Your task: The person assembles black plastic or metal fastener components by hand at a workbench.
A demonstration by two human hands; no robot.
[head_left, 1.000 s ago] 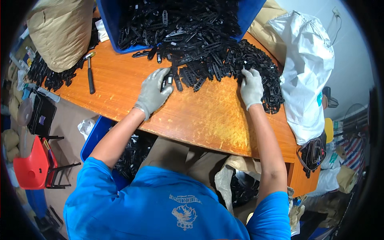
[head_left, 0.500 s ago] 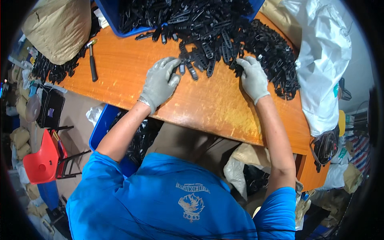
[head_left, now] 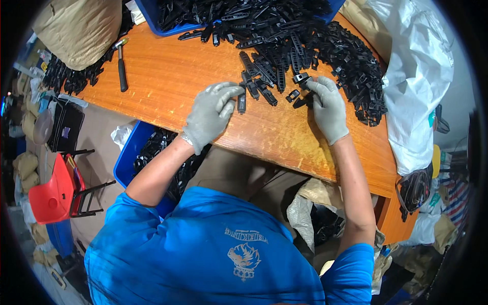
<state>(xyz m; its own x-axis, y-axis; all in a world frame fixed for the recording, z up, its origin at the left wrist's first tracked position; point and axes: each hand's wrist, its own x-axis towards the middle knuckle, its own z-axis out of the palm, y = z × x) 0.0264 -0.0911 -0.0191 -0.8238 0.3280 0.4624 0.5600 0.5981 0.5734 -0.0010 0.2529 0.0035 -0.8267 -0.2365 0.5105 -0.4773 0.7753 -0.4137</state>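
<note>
My left hand (head_left: 209, 116), in a grey glove, has its fingertips closed on the upper end of a long black plastic piece (head_left: 241, 104). My right hand (head_left: 329, 109), gloved alike, pinches a small black buckle-like piece (head_left: 302, 78) between thumb and fingers. Beneath those fingers, other small black clips (head_left: 293, 95) lie on the orange wooden table (head_left: 269, 132). Between my hands a loose cluster of ridged black plastic strips (head_left: 264, 68) spreads out from the larger heap.
A blue bin (head_left: 152, 23) full of black parts stands at the far side. Small black clips (head_left: 358, 76) are heaped at the right, beside a white sack (head_left: 414, 91). At the left lie a hammer (head_left: 122, 68) and a brown paper sack (head_left: 76, 33). A blue crate (head_left: 127, 162) sits below the table edge.
Both hands have drawn slightly nearer. The left has pulled a long black piece away from the cluster; the right has brought a buckle-like piece and a few small clips out of the heap.
</note>
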